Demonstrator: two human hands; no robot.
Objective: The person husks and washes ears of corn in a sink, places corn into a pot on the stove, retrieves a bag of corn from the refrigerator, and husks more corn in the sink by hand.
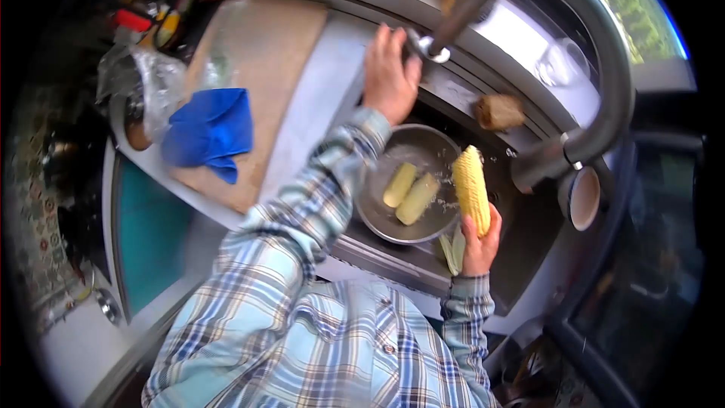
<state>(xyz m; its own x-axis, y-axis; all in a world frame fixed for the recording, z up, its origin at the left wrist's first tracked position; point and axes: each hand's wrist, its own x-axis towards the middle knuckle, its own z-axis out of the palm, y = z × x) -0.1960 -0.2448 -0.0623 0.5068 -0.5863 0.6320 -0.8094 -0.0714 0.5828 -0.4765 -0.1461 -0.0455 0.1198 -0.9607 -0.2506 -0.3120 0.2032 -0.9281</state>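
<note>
My right hand (481, 240) is closed round the lower end of a yellow corn cob (471, 190), held tilted over the sink beside a round metal pan. My left hand (392, 74) reaches up to the faucet's end, its fingertips at a dark handle or nozzle (417, 44); whether they grip it is unclear. In the pan (368, 215), which stands in the sink, lie two pale pieces (400, 185) with some water. Pale green husk (453, 250) lies in the sink below my right hand.
The thick curved faucet (621, 68) arches over the sink (521, 245) on the right. A brown block (499, 112) sits on the back ledge. To the left, a blue cloth (211, 130) lies on a wooden board (264, 53), near a plastic bag (160, 79). A bowl (584, 198) stands at the right.
</note>
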